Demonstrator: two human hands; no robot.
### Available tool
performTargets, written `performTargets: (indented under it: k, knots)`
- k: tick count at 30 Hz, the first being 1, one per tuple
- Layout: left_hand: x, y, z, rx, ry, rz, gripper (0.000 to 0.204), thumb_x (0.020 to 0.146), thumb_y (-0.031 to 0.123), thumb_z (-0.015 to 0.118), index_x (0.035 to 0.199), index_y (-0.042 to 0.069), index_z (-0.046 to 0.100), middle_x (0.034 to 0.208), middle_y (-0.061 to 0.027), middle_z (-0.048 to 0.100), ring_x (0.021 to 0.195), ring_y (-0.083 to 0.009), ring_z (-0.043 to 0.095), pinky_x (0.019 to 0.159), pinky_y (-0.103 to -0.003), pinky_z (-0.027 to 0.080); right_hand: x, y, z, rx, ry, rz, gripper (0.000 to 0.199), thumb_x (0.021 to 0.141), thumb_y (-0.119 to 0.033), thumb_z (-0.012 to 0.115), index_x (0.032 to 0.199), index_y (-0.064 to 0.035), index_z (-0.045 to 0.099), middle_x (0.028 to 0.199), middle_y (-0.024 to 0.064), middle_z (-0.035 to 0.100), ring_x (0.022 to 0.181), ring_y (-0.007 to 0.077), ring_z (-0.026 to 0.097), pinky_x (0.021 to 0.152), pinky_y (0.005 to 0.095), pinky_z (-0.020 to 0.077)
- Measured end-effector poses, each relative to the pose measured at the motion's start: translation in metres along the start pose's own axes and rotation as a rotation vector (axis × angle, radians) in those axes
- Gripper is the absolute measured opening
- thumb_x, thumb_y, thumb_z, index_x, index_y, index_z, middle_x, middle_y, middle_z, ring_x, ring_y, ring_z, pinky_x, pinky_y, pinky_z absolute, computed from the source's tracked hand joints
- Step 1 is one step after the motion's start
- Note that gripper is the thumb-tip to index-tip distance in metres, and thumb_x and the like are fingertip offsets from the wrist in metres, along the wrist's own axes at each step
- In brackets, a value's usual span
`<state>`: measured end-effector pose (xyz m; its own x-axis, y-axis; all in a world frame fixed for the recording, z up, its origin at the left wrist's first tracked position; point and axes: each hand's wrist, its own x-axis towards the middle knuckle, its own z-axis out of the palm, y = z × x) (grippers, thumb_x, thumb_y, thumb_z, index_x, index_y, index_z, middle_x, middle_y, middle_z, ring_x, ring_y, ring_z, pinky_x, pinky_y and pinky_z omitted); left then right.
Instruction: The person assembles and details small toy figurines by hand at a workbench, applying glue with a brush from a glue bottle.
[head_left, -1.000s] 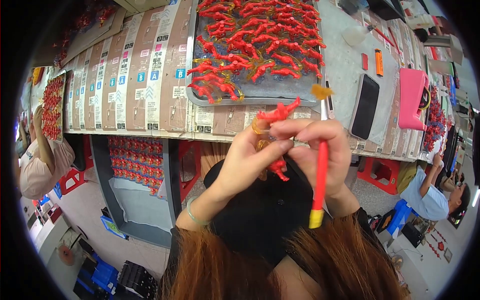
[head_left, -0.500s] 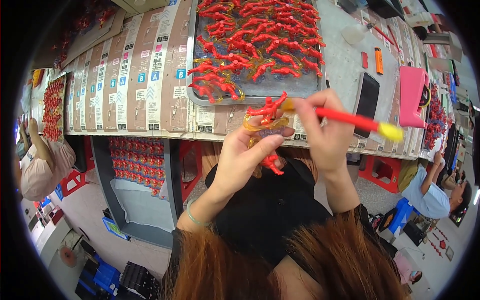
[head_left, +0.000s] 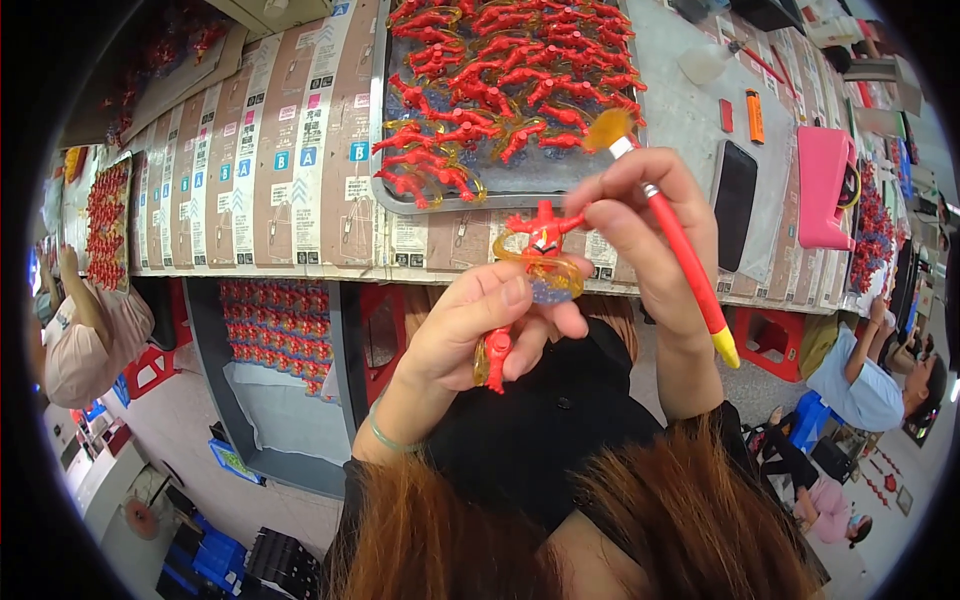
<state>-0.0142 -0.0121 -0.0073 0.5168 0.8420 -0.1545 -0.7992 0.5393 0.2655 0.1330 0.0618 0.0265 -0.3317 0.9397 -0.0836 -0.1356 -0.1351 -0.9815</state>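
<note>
My left hand (head_left: 470,325) is closed round a small red toy figure (head_left: 545,240) with a clear yellow ring round it and a clear bluish base. Lower in the same hand, another red piece (head_left: 497,362) with clear yellow parts sticks out; I cannot tell whether it is a second figure. My right hand (head_left: 655,235) grips a brush (head_left: 690,262) with a red handle, a yellow end and yellowish bristles that point up and away. Its thumb and forefinger meet at the figure's raised red arm.
Just beyond my hands a metal tray (head_left: 450,203) bears many similar red figures. To the right lie a dark phone (head_left: 737,208), an orange lighter (head_left: 755,117) and a pink holder (head_left: 826,190). A grey drawer (head_left: 345,385) with more figures stands below the table. People sit at both sides.
The brush has swung upright, its bristles leaving the figure. My right fingertips have come to the figure's arm. My left hand has turned the figure and lowered it slightly.
</note>
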Motion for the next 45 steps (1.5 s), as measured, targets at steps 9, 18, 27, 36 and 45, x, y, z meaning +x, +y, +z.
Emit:
performTargets:
  k: [9,18,27,36,45]
  knots:
    - [0.001,0.001,0.001,0.018,0.044,-0.057,0.045,0.086,0.026,0.043,0.118,-0.005,0.034,0.085,-0.0125,0.058,0.046,-0.0084,0.048,0.043,-0.018,0.039,0.000,0.012,-0.006,0.211,0.027,0.119,0.015,0.076,0.003,0.052,0.082,-0.0046,0.041,0.074,0.0099,0.056,0.065,0.0138,0.054,0.058,0.0228,0.0435]
    - [0.016,-0.008,0.008,0.505,0.348,0.223,0.068,0.074,0.001,0.057,0.129,0.003,0.017,0.110,-0.0136,0.043,0.073,-0.0117,0.053,0.060,-0.022,0.046,-0.003,0.007,-0.014,0.292,0.095,0.190,0.016,0.075,0.000,0.057,0.080,-0.0056,0.043,0.068,0.0040,0.052,0.055,0.0088,0.052,0.051,0.0183,0.0423]
    - [0.014,-0.001,0.007,0.357,0.130,0.070,0.051,0.081,0.024,0.053,0.121,-0.002,0.036,0.096,-0.0094,0.053,0.058,-0.0097,0.052,0.054,-0.020,0.043,-0.009,-0.002,-0.018,0.295,0.030,0.205,0.015,0.076,0.000,0.056,0.079,-0.0044,0.042,0.074,0.0066,0.056,0.061,0.0096,0.055,0.057,0.0198,0.0462]
    - [0.015,-0.004,0.018,0.786,0.293,0.142,0.057,0.071,0.007,0.062,0.121,-0.001,0.038,0.106,-0.0093,0.047,0.082,-0.0129,0.051,0.072,-0.024,0.042,-0.021,-0.001,-0.014,0.007,0.080,0.003,0.016,0.075,0.003,0.056,0.077,-0.0028,0.040,0.070,0.0049,0.053,0.065,0.0085,0.055,0.060,0.0200,0.0462]
    - [0.017,-0.007,0.019,0.605,0.255,0.059,0.062,0.075,0.006,0.057,0.128,0.001,0.025,0.117,-0.0139,0.040,0.066,-0.0131,0.055,0.051,-0.021,0.044,-0.004,-0.006,-0.043,0.031,0.095,0.027,0.013,0.083,-0.010,0.050,0.090,-0.0003,0.045,0.078,0.0110,0.058,0.072,0.0151,0.057,0.068,0.0276,0.0458]
